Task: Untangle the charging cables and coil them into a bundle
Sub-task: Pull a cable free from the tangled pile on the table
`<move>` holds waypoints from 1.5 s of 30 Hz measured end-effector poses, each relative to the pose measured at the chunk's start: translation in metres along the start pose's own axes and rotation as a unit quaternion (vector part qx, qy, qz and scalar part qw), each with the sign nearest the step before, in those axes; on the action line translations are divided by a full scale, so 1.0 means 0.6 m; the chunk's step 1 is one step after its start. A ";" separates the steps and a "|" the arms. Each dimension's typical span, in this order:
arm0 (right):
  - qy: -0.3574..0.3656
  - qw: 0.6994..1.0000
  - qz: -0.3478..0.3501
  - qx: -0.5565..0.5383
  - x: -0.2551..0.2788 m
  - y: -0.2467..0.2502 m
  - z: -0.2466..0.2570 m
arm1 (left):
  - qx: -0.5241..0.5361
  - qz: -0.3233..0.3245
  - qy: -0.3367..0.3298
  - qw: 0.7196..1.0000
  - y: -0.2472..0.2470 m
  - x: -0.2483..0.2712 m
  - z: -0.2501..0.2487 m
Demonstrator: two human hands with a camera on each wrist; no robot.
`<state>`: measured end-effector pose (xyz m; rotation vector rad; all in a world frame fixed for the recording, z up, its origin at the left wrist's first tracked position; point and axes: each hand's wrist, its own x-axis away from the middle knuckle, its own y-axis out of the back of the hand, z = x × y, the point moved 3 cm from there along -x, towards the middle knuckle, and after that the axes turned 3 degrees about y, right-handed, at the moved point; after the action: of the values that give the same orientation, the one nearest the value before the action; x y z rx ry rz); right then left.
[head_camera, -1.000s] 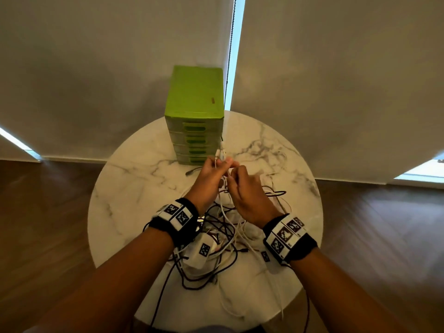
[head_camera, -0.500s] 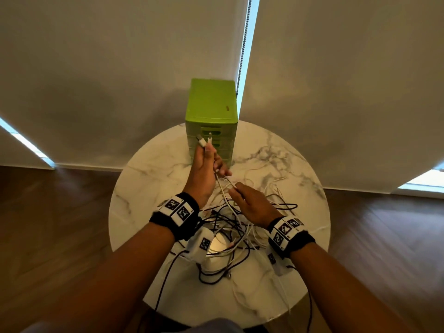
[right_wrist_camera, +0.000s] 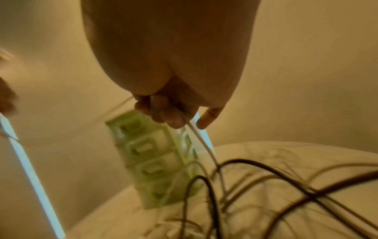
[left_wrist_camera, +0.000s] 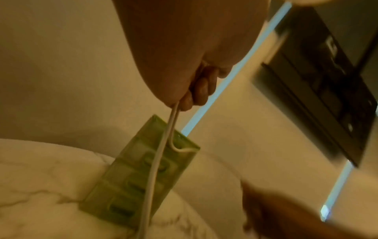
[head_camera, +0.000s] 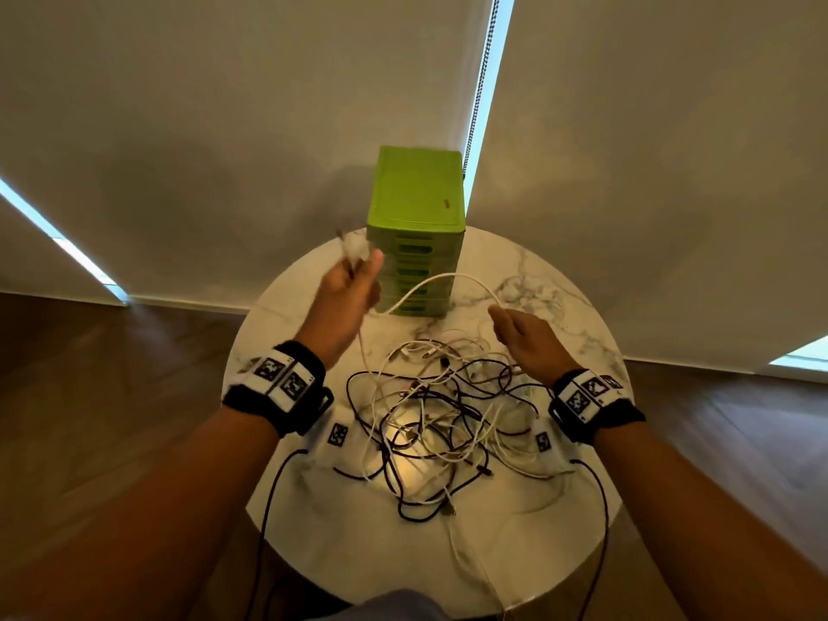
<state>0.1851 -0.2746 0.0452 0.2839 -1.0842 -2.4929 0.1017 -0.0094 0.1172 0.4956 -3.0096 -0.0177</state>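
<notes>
Both hands hold one white cable up over the tangle.

Nearest, the tangle (head_camera: pixel 430 423) of black and white cables lies in a heap on the table (head_camera: pixel 560 280). Above its far edge, the right hand (head_camera: pixel 526 336) has fingers curled round the white cable (head_camera: pixel 448 280), which arcs across to the raised left hand (head_camera: pixel 347 298), fist tight on its end. Beyond stands a green drawer unit (head_camera: pixel 414 208), upright at the table's far edge.
</notes>
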 end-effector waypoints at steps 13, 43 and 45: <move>0.082 0.990 0.100 -0.063 0.053 -0.069 0.084 | 0.022 0.091 0.055 0.994 -0.124 0.011 0.042; 0.085 0.985 0.107 -0.101 0.070 -0.095 0.081 | 0.102 0.063 0.038 0.992 -0.122 0.018 0.003; 0.086 0.986 0.128 -0.059 0.087 -0.108 0.031 | 0.193 0.037 0.021 0.980 -0.094 -0.002 -0.020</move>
<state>0.1136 -0.2454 0.0089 0.2977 -0.8443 -2.2465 0.1218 -0.0626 0.1278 0.4034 -2.9907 0.5817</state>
